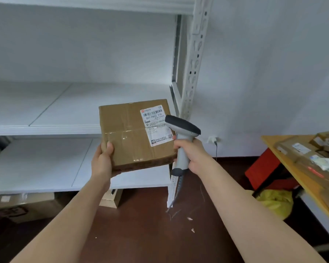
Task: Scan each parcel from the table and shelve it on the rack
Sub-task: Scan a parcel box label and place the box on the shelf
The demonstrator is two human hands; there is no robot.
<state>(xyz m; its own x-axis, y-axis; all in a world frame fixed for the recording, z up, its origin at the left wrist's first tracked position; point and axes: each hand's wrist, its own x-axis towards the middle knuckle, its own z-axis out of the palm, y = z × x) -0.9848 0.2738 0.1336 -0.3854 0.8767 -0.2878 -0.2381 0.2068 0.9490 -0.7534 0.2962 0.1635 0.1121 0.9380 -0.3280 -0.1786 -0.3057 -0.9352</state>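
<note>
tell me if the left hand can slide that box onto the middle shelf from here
Probably yes: the left hand grips the box by its lower left corner, and the shelf just behind looks bare, with nothing in between.

parcel (133, 133) gripped at lower left corner by left hand (102, 160), label up | scanner (181, 137) held by right hand (190, 154), head beside label | rack (80, 114) behind | table (285, 156) at right, parcels piled

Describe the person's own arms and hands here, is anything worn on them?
Both forearms are bare as far as the picture shows: no sleeves reach into view. The left hand and right hand wear no gloves, and no watch, bracelet or ring shows on either. Fingernails look short and unpainted.
</note>
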